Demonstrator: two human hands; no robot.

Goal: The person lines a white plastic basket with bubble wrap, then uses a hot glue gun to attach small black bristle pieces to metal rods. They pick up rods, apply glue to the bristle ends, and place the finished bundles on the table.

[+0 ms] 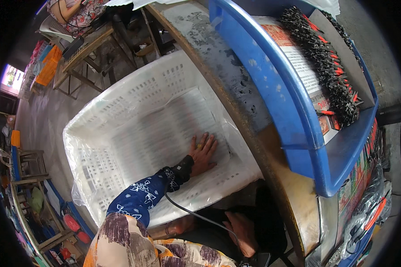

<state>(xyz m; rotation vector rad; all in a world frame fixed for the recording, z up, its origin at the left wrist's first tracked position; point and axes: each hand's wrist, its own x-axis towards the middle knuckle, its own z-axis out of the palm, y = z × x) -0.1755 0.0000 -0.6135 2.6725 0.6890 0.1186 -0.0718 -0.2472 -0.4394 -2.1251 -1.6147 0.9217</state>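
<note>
My left hand (203, 153) lies with its fingers spread inside a large white plastic basket (93, 153). It presses on the clear plastic film (227, 129) that lines the basket, near the side closest to the table. Under the film, a flat greyish layer with faint rows of lines (165, 120) covers the basket's bottom; its kind I cannot make out. A small yellow spot shows at one finger. A black band circles the wrist below a blue floral sleeve (136, 200). My right hand (241, 232) rests low by my lap, in shadow, outside the basket. Its fingers are not clear.
A worn table (236, 80) stands at the right, bearing a blue tub (272, 75) with dense bundles of thin black and red pieces (332, 66) and printed card. A thin cable (196, 215) runs from my left wrist. Someone sits by a wooden bench (82, 51) at the far left.
</note>
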